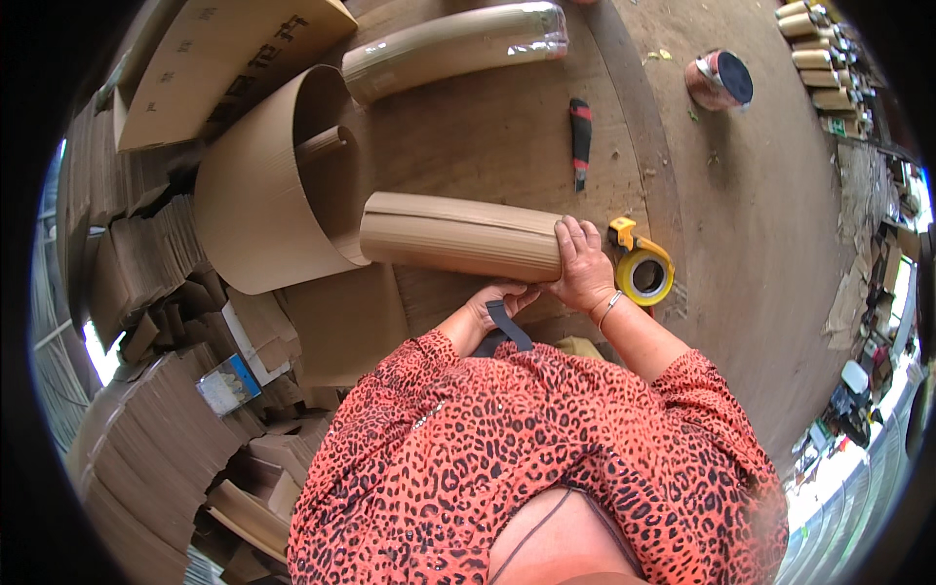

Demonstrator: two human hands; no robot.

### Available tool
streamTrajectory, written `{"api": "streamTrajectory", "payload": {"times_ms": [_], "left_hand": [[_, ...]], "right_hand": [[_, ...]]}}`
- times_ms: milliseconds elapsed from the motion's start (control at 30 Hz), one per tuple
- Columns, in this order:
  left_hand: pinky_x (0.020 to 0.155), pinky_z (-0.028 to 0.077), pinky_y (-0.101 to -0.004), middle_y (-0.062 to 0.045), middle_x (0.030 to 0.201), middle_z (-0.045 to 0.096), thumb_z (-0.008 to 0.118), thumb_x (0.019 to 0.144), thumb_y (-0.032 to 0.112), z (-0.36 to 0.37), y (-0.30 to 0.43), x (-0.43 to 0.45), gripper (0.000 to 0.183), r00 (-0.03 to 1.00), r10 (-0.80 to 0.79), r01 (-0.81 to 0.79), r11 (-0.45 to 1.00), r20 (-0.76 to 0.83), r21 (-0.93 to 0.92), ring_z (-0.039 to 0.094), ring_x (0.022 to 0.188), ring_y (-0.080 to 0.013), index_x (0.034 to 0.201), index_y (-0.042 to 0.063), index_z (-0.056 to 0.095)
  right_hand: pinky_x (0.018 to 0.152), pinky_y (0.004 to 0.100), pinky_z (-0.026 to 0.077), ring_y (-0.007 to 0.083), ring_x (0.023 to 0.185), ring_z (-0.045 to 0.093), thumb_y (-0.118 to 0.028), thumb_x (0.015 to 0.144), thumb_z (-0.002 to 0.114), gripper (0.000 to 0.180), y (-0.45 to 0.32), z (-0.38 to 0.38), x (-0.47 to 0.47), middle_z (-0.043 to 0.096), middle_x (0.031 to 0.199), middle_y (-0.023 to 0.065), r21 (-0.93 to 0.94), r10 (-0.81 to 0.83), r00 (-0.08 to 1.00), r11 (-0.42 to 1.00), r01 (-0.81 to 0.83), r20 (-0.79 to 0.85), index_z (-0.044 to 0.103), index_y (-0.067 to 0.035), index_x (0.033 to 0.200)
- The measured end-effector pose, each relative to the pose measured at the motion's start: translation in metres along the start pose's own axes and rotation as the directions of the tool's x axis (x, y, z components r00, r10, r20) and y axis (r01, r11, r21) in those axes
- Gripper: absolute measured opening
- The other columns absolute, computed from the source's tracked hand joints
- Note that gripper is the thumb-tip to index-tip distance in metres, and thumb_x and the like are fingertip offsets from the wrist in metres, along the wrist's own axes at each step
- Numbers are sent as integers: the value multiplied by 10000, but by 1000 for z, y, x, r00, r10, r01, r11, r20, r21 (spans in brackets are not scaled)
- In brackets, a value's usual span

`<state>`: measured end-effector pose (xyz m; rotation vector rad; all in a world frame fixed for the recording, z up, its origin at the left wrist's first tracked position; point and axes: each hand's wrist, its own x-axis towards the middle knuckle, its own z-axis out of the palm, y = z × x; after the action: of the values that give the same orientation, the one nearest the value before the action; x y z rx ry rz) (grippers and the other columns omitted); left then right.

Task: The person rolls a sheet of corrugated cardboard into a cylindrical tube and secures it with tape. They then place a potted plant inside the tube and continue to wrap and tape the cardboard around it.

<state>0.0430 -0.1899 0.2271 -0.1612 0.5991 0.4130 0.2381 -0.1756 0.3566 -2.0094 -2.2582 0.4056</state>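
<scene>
A rolled sheet of corrugated cardboard (461, 238) lies across the wooden table in front of me. My right hand (585, 267) grips its right end, with the fingers over the top. Under the near edge of that end is my left hand (501, 303), its fingers partly hidden, so its hold on the roll is unclear. A dark strap (510, 325) hangs by my left wrist. Just right of my right hand lies a yellow tape dispenser with a roll of tape (645, 274). Beyond the roll rests a red and black utility knife (580, 142).
A large curled cardboard sheet (252, 197) stands at the left, beside stacked cardboard (146, 439). A tape-wrapped cardboard roll (457, 47) lies at the table's far side. A wrapped round bundle (716, 80) stands on the floor, with more rolls (819, 58) at the far right.
</scene>
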Motion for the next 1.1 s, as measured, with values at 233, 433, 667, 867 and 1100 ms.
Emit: {"api": "streamTrajectory", "payload": {"times_ms": [233, 433, 667, 867, 1100], "left_hand": [[1037, 510, -427, -93, 1184, 652, 635, 822, -37, 45, 73, 53, 314, 911, 342, -325, 939, 229, -110, 607, 1157, -264, 1130, 27, 637], [995, 548, -422, -125, 1088, 678, 640, 813, -55, 82, 140, 95, 262, 901, 369, -345, 928, 226, -141, 647, 1046, -283, 1068, 7, 645], [1044, 513, -422, -125, 1145, 674, 652, 766, -38, 76, 175, 107, 420, 890, 411, -380, 908, 195, -178, 635, 1077, -281, 1182, -1, 613], [1064, 502, -434, -151, 1161, 665, 642, 770, -45, 83, 182, 125, 390, 903, 414, -384, 898, 113, -214, 621, 1115, -309, 1158, -23, 612], [1038, 528, -441, -174, 1136, 671, 609, 791, -51, 107, 176, 170, 342, 882, 410, -323, 885, 233, -336, 645, 1094, -327, 1132, -33, 617]], "right_hand": [[956, 426, 541, 390, 1354, 402, -280, 539, 888, 1046, 13, -40, 98, 450, 1484, 112, -142, -198, 966, 974, 175, -165, 423, -93, 1457], [1031, 422, 503, 403, 1377, 382, -319, 587, 895, 1061, 28, -59, 183, 426, 1516, 113, -207, -172, 983, 966, 156, -66, 388, -75, 1487], [1058, 444, 482, 417, 1408, 359, -301, 645, 881, 1019, 27, -42, 230, 378, 1565, 103, -216, -209, 978, 954, 206, 12, 369, -90, 1500], [1100, 435, 446, 415, 1417, 358, -319, 634, 897, 1051, 45, -49, 250, 355, 1578, 102, -191, -139, 984, 969, 159, 114, 358, -96, 1509], [1138, 419, 408, 382, 1435, 334, -241, 589, 910, 1069, 79, -62, 261, 372, 1561, 106, -163, -161, 985, 972, 170, 66, 365, -90, 1497]]}}
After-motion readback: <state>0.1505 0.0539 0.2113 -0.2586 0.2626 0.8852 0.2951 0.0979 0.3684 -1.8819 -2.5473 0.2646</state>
